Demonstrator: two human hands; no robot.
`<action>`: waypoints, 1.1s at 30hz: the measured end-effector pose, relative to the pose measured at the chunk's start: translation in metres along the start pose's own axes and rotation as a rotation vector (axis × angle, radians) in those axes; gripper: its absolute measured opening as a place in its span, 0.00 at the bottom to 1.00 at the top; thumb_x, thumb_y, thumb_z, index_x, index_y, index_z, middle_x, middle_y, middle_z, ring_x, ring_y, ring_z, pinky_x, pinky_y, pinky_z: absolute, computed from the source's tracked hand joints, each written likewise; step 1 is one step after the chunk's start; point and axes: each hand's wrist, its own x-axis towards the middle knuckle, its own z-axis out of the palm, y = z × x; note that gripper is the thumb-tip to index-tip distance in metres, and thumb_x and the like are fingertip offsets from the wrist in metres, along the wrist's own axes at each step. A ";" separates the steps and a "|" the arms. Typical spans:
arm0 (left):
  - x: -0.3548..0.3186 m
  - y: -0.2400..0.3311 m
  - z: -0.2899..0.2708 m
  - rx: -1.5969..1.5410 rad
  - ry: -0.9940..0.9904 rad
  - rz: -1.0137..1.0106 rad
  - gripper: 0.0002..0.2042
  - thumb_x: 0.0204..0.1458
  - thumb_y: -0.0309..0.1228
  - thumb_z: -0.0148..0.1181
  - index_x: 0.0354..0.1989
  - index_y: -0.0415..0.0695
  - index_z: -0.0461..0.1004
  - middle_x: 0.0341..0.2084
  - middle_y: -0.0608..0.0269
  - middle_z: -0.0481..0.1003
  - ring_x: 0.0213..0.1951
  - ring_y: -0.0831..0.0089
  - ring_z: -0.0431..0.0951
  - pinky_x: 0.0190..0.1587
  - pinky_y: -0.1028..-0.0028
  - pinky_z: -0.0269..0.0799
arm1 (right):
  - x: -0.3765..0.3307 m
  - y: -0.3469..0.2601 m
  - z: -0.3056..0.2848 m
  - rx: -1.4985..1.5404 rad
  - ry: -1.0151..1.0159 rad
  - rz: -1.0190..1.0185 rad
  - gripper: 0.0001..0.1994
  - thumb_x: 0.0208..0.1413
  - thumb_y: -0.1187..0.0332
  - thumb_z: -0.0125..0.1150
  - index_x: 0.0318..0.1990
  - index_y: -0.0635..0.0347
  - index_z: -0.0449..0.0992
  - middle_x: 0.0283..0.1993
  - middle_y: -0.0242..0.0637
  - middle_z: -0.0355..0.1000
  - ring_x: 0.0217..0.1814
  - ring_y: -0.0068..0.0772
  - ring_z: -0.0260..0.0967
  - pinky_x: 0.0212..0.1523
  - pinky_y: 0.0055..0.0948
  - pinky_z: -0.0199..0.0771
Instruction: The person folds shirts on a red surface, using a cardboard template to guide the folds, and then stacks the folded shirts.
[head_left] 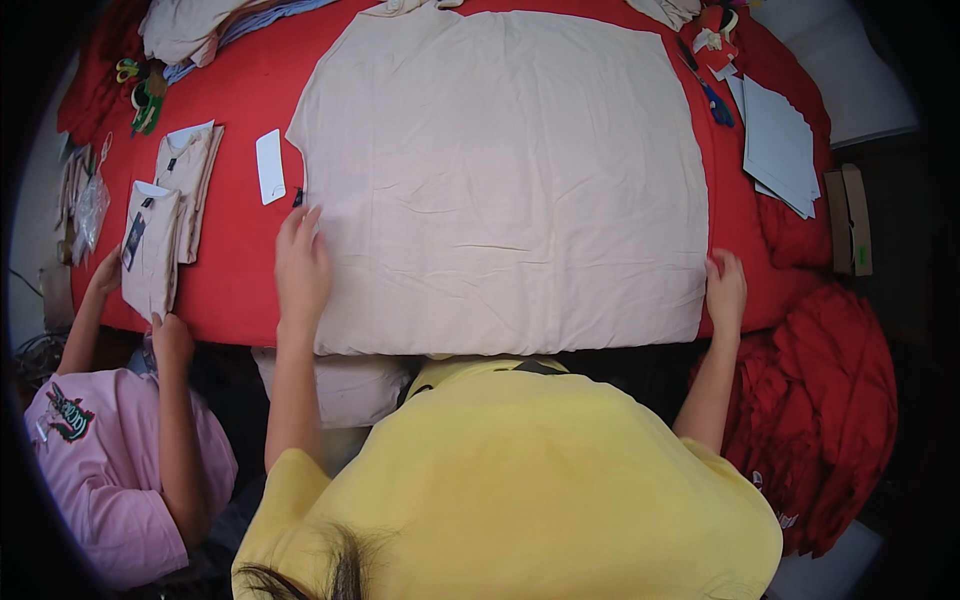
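A large beige garment lies spread flat on the red-covered table, lightly creased, its lower edge along the table's near edge. My left hand is at the garment's left edge, fingers closed on the fabric beside a small black tag. At the lower right edge, my right hand has its bent fingertips pinched at the cloth. A white card with a rounded end lies just beyond my left hand, apart from the garment.
At left, a person in a pink shirt holds a folded beige garment; another folded garment lies behind it. White sheets and blue-handled scissors lie at right. Red fabric is heaped at lower right. Loose clothes lie far left.
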 end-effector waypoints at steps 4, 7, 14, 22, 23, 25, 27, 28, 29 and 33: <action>0.088 0.011 0.071 0.242 0.128 0.165 0.21 0.61 0.35 0.47 0.63 0.49 0.62 0.64 0.55 0.58 0.67 0.58 0.55 0.66 0.55 0.51 | 0.085 -0.039 0.070 -0.061 0.226 -0.224 0.24 0.63 0.55 0.48 0.63 0.56 0.64 0.70 0.46 0.53 0.73 0.47 0.46 0.70 0.49 0.44; 0.129 -0.032 0.083 0.466 0.136 -0.017 0.23 0.62 0.42 0.43 0.65 0.52 0.60 0.66 0.57 0.56 0.68 0.61 0.52 0.67 0.52 0.46 | 0.113 -0.045 0.098 -0.235 0.110 -0.099 0.30 0.64 0.45 0.40 0.69 0.48 0.54 0.74 0.42 0.44 0.77 0.43 0.35 0.72 0.53 0.32; 0.153 -0.094 0.057 0.292 0.118 -0.039 0.27 0.58 0.46 0.52 0.63 0.44 0.63 0.59 0.50 0.66 0.59 0.55 0.66 0.60 0.62 0.61 | 0.116 -0.052 0.100 -0.247 0.050 -0.033 0.32 0.63 0.42 0.36 0.71 0.45 0.50 0.75 0.40 0.41 0.78 0.41 0.31 0.72 0.51 0.27; 0.186 -0.059 0.022 -0.685 -0.206 -0.494 0.22 0.56 0.37 0.55 0.53 0.34 0.65 0.47 0.49 0.72 0.45 0.59 0.75 0.49 0.64 0.72 | 0.117 -0.045 0.100 -0.253 0.070 -0.049 0.32 0.63 0.44 0.38 0.71 0.46 0.51 0.75 0.40 0.41 0.78 0.42 0.32 0.72 0.52 0.28; 0.187 -0.054 0.017 -1.072 -0.221 -0.588 0.19 0.57 0.35 0.55 0.51 0.35 0.63 0.44 0.52 0.72 0.46 0.67 0.75 0.47 0.68 0.73 | 0.117 -0.044 0.100 -0.251 0.071 -0.047 0.31 0.63 0.44 0.38 0.70 0.46 0.51 0.75 0.40 0.41 0.78 0.42 0.32 0.72 0.52 0.29; 0.190 -0.052 0.020 -1.162 -0.215 -0.551 0.20 0.58 0.33 0.54 0.54 0.34 0.61 0.44 0.52 0.72 0.46 0.67 0.75 0.47 0.70 0.73 | 0.115 -0.042 0.099 -0.246 0.075 -0.042 0.31 0.64 0.44 0.38 0.70 0.46 0.51 0.75 0.40 0.42 0.77 0.42 0.33 0.72 0.53 0.29; 0.190 -0.068 0.026 -1.059 -0.153 -0.535 0.21 0.57 0.31 0.54 0.55 0.33 0.60 0.44 0.51 0.72 0.46 0.66 0.75 0.46 0.72 0.73 | 0.117 -0.045 0.099 -0.234 0.078 -0.053 0.31 0.63 0.44 0.38 0.70 0.46 0.51 0.75 0.40 0.42 0.77 0.42 0.33 0.72 0.53 0.30; 0.190 -0.082 0.032 -0.912 -0.099 -0.535 0.21 0.56 0.29 0.56 0.56 0.33 0.60 0.44 0.49 0.72 0.45 0.66 0.76 0.45 0.72 0.74 | 0.118 -0.048 0.100 -0.228 0.077 -0.062 0.31 0.63 0.44 0.38 0.70 0.46 0.51 0.75 0.40 0.42 0.77 0.43 0.33 0.72 0.53 0.30; 0.191 -0.080 0.035 -0.768 -0.059 -0.530 0.22 0.55 0.28 0.57 0.56 0.32 0.60 0.44 0.48 0.72 0.44 0.65 0.76 0.45 0.72 0.74 | 0.116 -0.046 0.100 -0.229 0.085 -0.061 0.31 0.63 0.44 0.38 0.70 0.46 0.52 0.75 0.40 0.42 0.77 0.43 0.33 0.72 0.53 0.30; 0.188 -0.086 0.037 -0.846 -0.017 -0.643 0.23 0.53 0.27 0.59 0.57 0.33 0.62 0.44 0.47 0.73 0.43 0.64 0.77 0.44 0.70 0.75 | 0.115 -0.042 0.102 -0.217 0.108 -0.083 0.31 0.63 0.44 0.38 0.70 0.46 0.52 0.75 0.41 0.43 0.77 0.44 0.34 0.72 0.54 0.30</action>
